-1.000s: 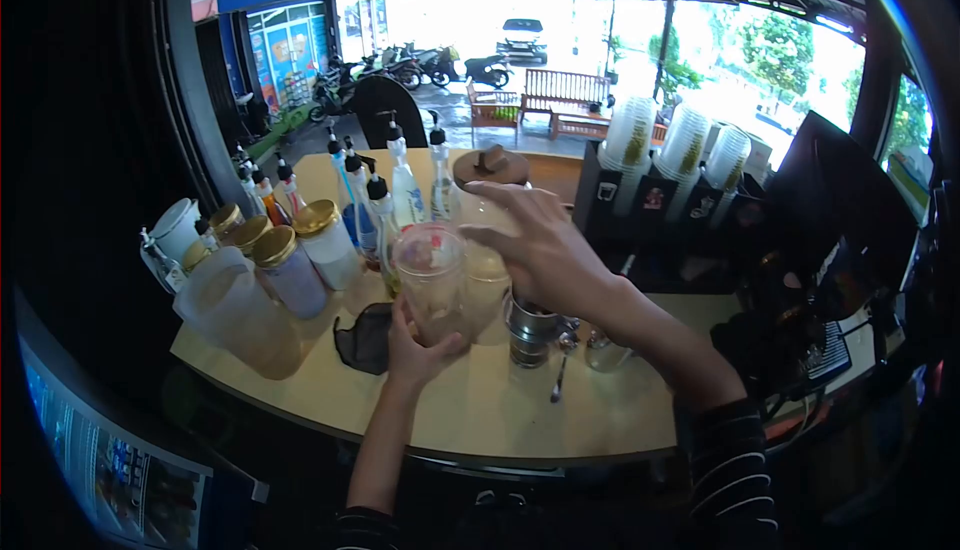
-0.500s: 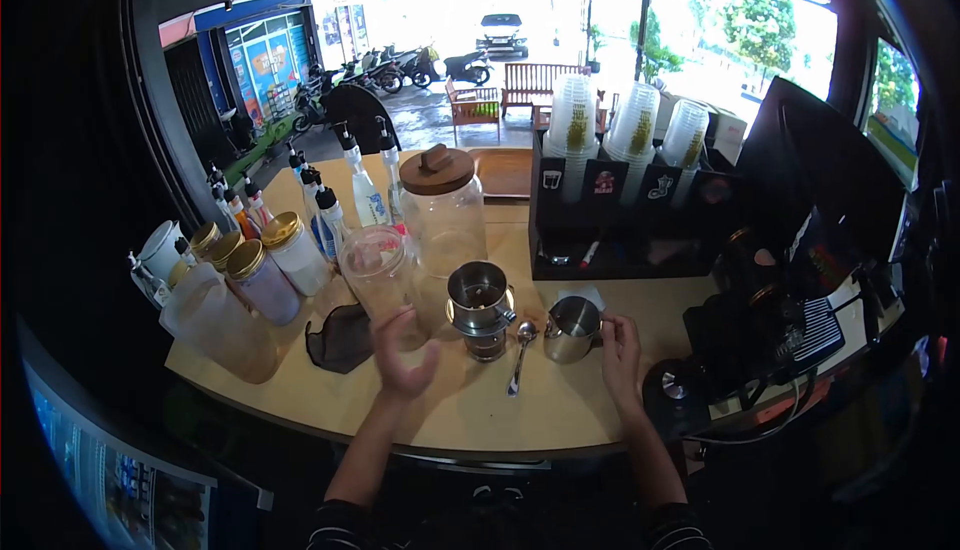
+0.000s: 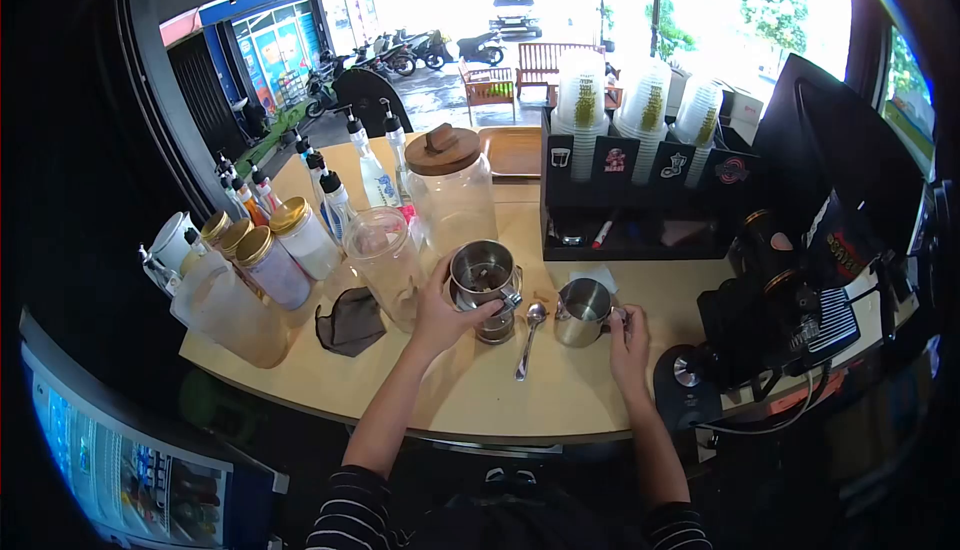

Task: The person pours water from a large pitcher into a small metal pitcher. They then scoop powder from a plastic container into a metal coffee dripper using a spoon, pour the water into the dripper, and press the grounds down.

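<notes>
A metal drip coffee filter sits on a small glass with dark contents. My left hand is wrapped around the filter's near-left side, thumb along its front. On the right, a steel milk pitcher stands on the counter, and my right hand holds it by the handle with closed fingers. Between the two vessels lies a metal spoon, its bowl pointing away from me. Some dark bits show inside the filter; the pitcher's contents I cannot make out.
Behind the filter stand a clear jar and a larger wooden-lidded jar. A dark cloth, a plastic jug and gold-lidded jars are at left. A black cup holder stands at back right, beside a coffee grinder.
My left hand has moved from open in the air, left of the filter, to a grip on the filter. My right hand stays on the pitcher's handle. The camera view has shifted slightly.
</notes>
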